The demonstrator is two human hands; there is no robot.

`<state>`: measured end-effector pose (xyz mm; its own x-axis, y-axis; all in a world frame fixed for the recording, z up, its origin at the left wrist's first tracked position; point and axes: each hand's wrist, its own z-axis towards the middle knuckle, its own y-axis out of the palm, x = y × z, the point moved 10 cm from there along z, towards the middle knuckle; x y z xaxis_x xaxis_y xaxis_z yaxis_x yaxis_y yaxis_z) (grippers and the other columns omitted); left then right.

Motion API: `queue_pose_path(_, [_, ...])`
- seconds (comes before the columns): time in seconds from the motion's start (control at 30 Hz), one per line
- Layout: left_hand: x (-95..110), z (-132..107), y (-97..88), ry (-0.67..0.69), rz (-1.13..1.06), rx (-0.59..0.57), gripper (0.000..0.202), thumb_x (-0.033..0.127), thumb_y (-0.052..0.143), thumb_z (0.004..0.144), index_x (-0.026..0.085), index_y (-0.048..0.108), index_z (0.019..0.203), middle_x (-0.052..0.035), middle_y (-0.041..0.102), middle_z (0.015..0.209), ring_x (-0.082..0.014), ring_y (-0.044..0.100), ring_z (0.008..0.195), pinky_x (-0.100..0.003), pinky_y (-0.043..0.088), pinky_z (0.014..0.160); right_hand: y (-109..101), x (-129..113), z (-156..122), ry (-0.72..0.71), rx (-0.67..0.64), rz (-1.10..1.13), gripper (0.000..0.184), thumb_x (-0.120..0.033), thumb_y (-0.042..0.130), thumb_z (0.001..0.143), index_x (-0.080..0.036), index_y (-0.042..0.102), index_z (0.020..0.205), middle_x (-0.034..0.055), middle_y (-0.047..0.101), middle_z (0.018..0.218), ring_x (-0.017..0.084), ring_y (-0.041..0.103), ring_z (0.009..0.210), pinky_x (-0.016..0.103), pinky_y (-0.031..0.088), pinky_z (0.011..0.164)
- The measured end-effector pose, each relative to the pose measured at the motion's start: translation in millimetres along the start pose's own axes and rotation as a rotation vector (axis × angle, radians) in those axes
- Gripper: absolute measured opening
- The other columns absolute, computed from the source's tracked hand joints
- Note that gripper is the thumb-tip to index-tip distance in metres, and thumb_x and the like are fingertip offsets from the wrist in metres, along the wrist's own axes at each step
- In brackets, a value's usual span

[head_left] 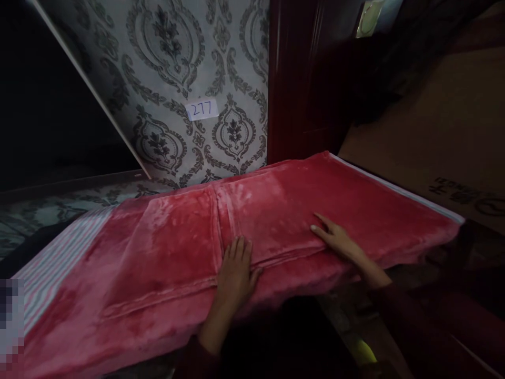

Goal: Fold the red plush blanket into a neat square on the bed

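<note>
1. Head view: your left hand (235, 271) rests flat on folded red cloth (177, 231).
2. Your right hand (340, 241) spreads near its right end.
3. Plush red cover (74, 334) lies beneath; patterned wallpaper (169, 42) behind.

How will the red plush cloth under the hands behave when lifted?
Likely floppy: the red plush cloth lies in soft creases. Its sheeny pile may resist sliding. Layers overlapping near the left hand could shift apart.

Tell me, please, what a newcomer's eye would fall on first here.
Probably the red plush fabric spread across the middle, with the left hand flat on it and the right hand farther right. Above, the white rectangular paper label marked 277 stands out on the grey-patterned wallpaper.
</note>
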<state>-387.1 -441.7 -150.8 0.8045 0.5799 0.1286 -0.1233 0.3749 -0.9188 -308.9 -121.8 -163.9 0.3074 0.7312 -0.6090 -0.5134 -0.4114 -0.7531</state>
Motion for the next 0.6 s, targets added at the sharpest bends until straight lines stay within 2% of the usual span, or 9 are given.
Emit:
queue_pose_path(0.1, [0,2,-4.4,-0.047,-0.022,0.009,0.064,0.042,0.061,0.098,0.011,0.052,0.153,-0.0225,0.044,0.162,-0.0411,0.038,0.153,-0.060,0.040,0.120,11,-1,-1,0.000,-0.069,0.023,0.080,-0.054,0.062,0.087,-0.014,0.050,0.155,0.0169,0.075,0.119,0.034,0.073,0.102,0.048,0.058,0.089])
queue_pose_path(0.17, [-4,5,-8.8,-0.114,-0.049,0.016,0.056,0.041,0.057,0.099,0.014,0.057,0.149,-0.0229,0.046,0.161,-0.0416,0.046,0.147,-0.061,0.044,0.117,9,-5,-1,-0.045,-0.042,0.053,0.080,-0.053,0.065,0.084,-0.017,0.050,0.155,0.0174,0.070,0.131,0.034,0.070,0.112,0.048,0.057,0.095])
queue_pose_path(0.23, [-12,11,-14.7,-0.202,-0.095,0.032,0.047,0.037,0.050,0.102,0.016,0.063,0.142,-0.0210,0.053,0.155,-0.0382,0.058,0.136,-0.060,0.048,0.112,6,-5,-1,-0.059,-0.018,0.083,0.078,-0.053,0.066,0.084,-0.018,0.054,0.152,0.0165,0.070,0.131,0.034,0.069,0.113,0.047,0.056,0.095])
queue_pose_path(0.27, [-17,14,-17.3,-0.241,-0.130,0.039,0.044,0.035,0.046,0.104,0.017,0.065,0.139,-0.0197,0.059,0.149,-0.0359,0.062,0.130,-0.058,0.050,0.110,5,-2,-1,-0.046,-0.019,0.092,0.078,-0.054,0.065,0.084,-0.017,0.055,0.151,0.0154,0.073,0.123,0.033,0.071,0.106,0.046,0.057,0.091])
queue_pose_path(0.33, [-24,21,-20.0,-0.304,-0.209,0.040,0.043,0.030,0.044,0.103,0.016,0.066,0.137,-0.0175,0.067,0.136,-0.0320,0.067,0.121,-0.053,0.053,0.108,5,5,-2,0.006,-0.044,0.098,0.081,-0.057,0.064,0.084,-0.013,0.054,0.152,0.0096,0.074,0.093,0.030,0.071,0.083,0.043,0.058,0.077])
queue_pose_path(0.4, [-29,28,-19.4,-0.345,-0.280,0.032,0.046,0.024,0.049,0.098,0.013,0.062,0.141,-0.0172,0.069,0.128,-0.0302,0.068,0.117,-0.049,0.054,0.107,6,10,-4,0.064,-0.073,0.099,0.086,-0.059,0.064,0.084,-0.010,0.053,0.153,0.0019,0.064,0.070,0.026,0.064,0.065,0.039,0.054,0.065])
queue_pose_path(0.43, [-31,31,-18.5,-0.361,-0.311,0.033,0.051,0.020,0.051,0.095,0.012,0.059,0.144,-0.0178,0.067,0.128,-0.0294,0.067,0.116,-0.047,0.054,0.107,5,12,-5,0.084,-0.077,0.105,0.087,-0.059,0.065,0.083,-0.009,0.053,0.153,0.0005,0.062,0.068,0.025,0.062,0.062,0.038,0.053,0.063])
queue_pose_path(0.5, [-33,35,-16.3,-0.388,-0.382,0.050,0.062,0.012,0.054,0.088,0.010,0.053,0.150,-0.0182,0.064,0.131,-0.0271,0.067,0.114,-0.044,0.053,0.107,3,12,-7,0.105,-0.056,0.137,0.085,-0.056,0.067,0.082,-0.009,0.055,0.152,0.0036,0.066,0.075,0.026,0.064,0.068,0.039,0.054,0.067])
queue_pose_path(0.6, [-40,35,-12.9,-0.448,-0.520,0.108,0.067,0.008,0.051,0.085,0.013,0.050,0.152,-0.0146,0.064,0.128,-0.0222,0.067,0.107,-0.039,0.056,0.101,0,14,-8,0.119,-0.009,0.222,0.078,-0.051,0.068,0.081,-0.011,0.060,0.147,0.0117,0.074,0.101,0.030,0.070,0.092,0.041,0.057,0.080])
